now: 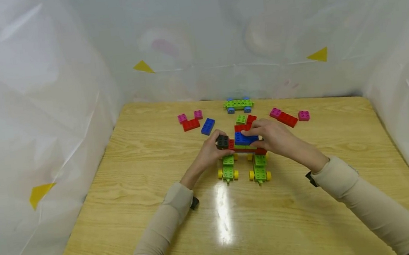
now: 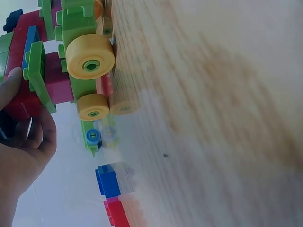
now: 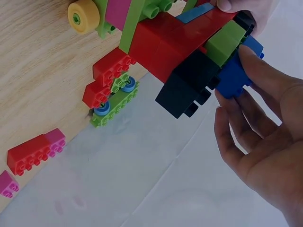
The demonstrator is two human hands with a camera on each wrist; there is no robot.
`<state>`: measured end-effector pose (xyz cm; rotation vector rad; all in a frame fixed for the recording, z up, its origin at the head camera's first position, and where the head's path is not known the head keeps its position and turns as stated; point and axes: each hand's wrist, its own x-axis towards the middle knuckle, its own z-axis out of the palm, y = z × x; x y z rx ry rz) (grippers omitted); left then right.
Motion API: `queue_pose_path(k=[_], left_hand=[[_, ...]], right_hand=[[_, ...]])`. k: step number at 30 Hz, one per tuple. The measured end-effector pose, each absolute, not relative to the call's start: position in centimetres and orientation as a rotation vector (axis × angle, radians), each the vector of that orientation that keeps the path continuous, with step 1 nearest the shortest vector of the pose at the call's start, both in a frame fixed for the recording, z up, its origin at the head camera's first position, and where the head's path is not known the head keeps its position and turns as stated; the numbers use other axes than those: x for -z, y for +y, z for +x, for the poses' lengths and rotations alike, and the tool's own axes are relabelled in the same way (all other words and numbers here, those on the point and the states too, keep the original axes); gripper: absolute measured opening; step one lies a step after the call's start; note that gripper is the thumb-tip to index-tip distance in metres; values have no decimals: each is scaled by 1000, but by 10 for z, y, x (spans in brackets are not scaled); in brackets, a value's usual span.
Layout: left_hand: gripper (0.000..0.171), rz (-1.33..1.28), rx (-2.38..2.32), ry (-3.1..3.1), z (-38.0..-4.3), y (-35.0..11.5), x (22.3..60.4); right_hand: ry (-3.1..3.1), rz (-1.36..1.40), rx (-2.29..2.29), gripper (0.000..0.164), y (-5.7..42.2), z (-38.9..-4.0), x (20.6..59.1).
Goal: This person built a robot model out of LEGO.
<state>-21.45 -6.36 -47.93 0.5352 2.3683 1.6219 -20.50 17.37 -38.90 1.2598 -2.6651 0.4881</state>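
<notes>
A toy brick build stands at mid-table on two green wheeled bases (image 1: pixel 228 172) with yellow wheels. Red bricks (image 3: pixel 158 42) bridge the bases. At the build's left end, my left hand (image 1: pixel 208 153) grips it beside a black brick (image 1: pixel 222 142). Thumb and fingers of my right hand (image 1: pixel 279 137) pinch a blue brick (image 1: pixel 242 139) on top. In the right wrist view, this blue brick sits against a light green brick (image 3: pixel 226 43), with another black brick (image 3: pixel 189 80) beside it. Part of the build's right end is hidden by the right hand in the head view.
Behind the build stands a green base with blue wheels (image 1: pixel 238 104), with a small green brick (image 1: pixel 241 119) in front. A loose blue brick (image 1: pixel 208 126), a red brick (image 1: pixel 191 124) and pink bricks lie back left. Red (image 1: pixel 287 119) and pink bricks (image 1: pixel 304 115) lie back right.
</notes>
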Motion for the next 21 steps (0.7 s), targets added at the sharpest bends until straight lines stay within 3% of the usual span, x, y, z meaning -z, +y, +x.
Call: queue_pose_path(k=[9, 21], left_hand=[[44, 550, -1617, 2400, -217, -65, 478], [45, 562, -1600, 2404, -215, -63, 480]], right_hand=[[-2739, 1216, -423, 45, 168, -205, 386], [-2851, 1205, -659, 43, 175, -211, 389]])
